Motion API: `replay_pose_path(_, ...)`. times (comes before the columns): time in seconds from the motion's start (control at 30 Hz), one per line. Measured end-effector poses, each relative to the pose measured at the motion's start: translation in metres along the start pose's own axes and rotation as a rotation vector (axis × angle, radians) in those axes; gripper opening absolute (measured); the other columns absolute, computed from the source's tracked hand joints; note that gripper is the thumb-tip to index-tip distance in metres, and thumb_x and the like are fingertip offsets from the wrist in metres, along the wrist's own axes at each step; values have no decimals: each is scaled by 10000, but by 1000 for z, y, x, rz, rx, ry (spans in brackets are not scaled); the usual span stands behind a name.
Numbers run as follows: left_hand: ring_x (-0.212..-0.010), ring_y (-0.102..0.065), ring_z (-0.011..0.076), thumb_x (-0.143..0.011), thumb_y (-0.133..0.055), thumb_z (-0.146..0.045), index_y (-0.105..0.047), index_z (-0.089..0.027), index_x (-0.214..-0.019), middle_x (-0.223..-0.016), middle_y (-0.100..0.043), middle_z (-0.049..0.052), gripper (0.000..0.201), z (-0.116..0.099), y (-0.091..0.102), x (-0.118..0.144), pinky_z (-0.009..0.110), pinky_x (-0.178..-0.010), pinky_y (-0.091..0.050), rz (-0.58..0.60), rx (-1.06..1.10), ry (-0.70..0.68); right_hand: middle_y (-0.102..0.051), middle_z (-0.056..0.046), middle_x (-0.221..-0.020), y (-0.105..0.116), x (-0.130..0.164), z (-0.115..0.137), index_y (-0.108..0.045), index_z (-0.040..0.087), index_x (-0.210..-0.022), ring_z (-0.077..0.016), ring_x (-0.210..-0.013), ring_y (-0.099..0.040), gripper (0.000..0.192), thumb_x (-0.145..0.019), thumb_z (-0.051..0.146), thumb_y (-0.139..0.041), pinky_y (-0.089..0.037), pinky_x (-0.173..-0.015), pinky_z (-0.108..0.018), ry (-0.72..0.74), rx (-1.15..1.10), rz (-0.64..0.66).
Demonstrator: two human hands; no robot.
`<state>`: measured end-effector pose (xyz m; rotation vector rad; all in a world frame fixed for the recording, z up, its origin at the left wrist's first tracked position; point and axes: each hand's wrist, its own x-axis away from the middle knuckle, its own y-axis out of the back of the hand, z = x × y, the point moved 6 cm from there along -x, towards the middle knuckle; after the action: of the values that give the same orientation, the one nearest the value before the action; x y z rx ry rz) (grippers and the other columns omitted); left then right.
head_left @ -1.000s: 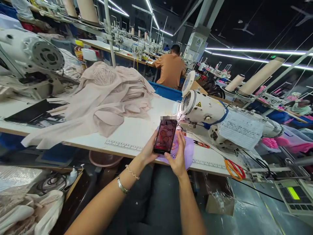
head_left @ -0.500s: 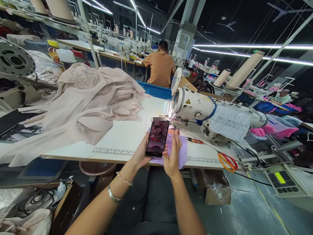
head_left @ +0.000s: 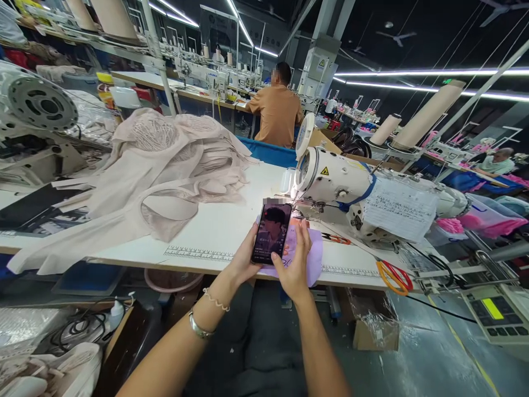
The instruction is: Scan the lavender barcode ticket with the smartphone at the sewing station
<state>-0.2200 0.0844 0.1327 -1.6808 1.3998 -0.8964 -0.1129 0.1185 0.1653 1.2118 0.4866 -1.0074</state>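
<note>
The phone (head_left: 268,240) was above the near edge of the table (head_left: 219,234), gripped by the left hand (head_left: 244,256). The right hand (head_left: 295,267) was loosely spread, its thumb over the lower screen. They partly covered a purple sheet (head_left: 314,256). To the right were a sewing machine (head_left: 333,172) and orange-handled scissors (head_left: 390,277); to the left, heaped beige garments (head_left: 165,160).
</note>
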Motion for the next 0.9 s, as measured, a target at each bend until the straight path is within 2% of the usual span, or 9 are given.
replay_pose_path(0.1,-800,-749,240,-1081,-268,-466,-610,-43,-1344,-999,-775,166,604,1,2,-1,412,-948,-567,-2,2,8,-224,-153,-1662,-1,0,-1,-165,245,-1611,-292,-1563,-178,681,-1033,415,-481,-288,-1228,-577,-16,1,-31)
replay_pose_path(0.2,-800,-749,249,-1075,-279,-499,-633,-47,-1319,-971,-777,166,624,1,1,-1,403,-915,-575,-19,-11,25,-293,-170,-1629,0,1,1,-230,227,-1597,-310,-1529,-261,643,-1048,507,-414,-325,-1200,-572,1,15,-30)
replay_pose_path(0.37,-785,-746,208,-1086,-298,-439,-668,-71,-1274,-967,-786,127,555,0,4,0,321,-845,-578,-135,19,19,-335,-137,-1602,3,4,10,-413,275,-1536,-317,-1434,-392,568,-1061,561,-288,-375,-1135,-537,92,101,-46)
replay_pose_path(0.5,-888,-747,192,-1088,-320,-411,-649,-85,-1317,-1057,-782,113,517,-2,3,2,287,-891,-559,-182,43,-10,-270,-115,-1636,0,4,15,-576,257,-1427,-315,-1461,-360,599,-1071,546,-191,-320,-1167,-524,122,198,-32)
replay_pose_path(0.67,-925,-749,234,-1093,-238,-444,-614,-54,-1366,-1086,-773,149,607,0,-2,3,373,-1002,-532,-158,15,41,-239,-100,-1655,0,6,16,-675,239,-1327,-323,-1476,-332,660,-1067,571,-168,-305,-1172,-525,134,215,-40)
replay_pose_path(0.8,-900,-750,240,-1089,-234,-476,-642,-66,-1338,-1112,-768,154,630,3,0,2,400,-1001,-532,-125,9,70,-253,-76,-1658,1,7,17,-701,269,-1290,-329,-1464,-337,607,-1074,550,-208,-312,-1157,-537,142,202,-46)
replay_pose_path(0.9,-930,-744,226,-1086,-270,-485,-668,-81,-1309,-1144,-761,147,610,4,2,1,358,-974,-535,-67,3,55,-280,-68,-1653,2,7,16,-611,311,-1401,-327,-1466,-335,583,-1065,587,-222,-314,-1152,-543,148,179,-63)
